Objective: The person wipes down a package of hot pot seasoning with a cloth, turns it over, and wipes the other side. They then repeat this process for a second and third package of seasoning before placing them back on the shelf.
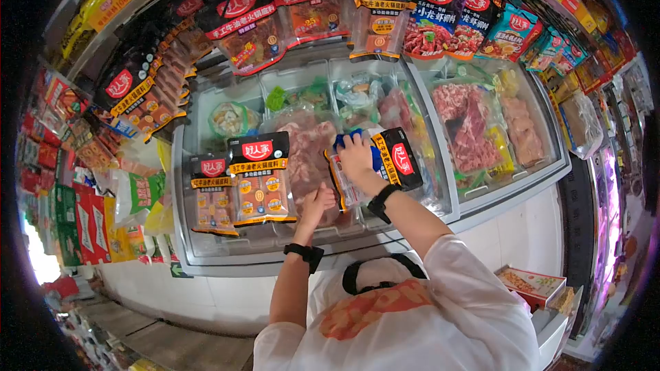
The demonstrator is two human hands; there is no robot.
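Blue cloth (376, 156) is bunched under my right hand (357, 156), whose fingers are bent around it and press it onto a black-and-orange food pouch (397, 159). That pouch lies tilted on the glass lid of the freezer. My left hand (320, 203) is just left of the pouch's lower edge, fingers slightly apart, with nothing visible in it. Two similar pouches lie on the glass further left, one (260, 178) partly over the other (212, 196). Both wrists wear black bands.
The chest freezer (454, 218) holds bagged meat (467, 127) under glass. Behind it stands a row of pouches (247, 31), with more (141, 99) at the left. Shelves of packets flank both sides. An open-topped box (533, 285) sits at the lower right.
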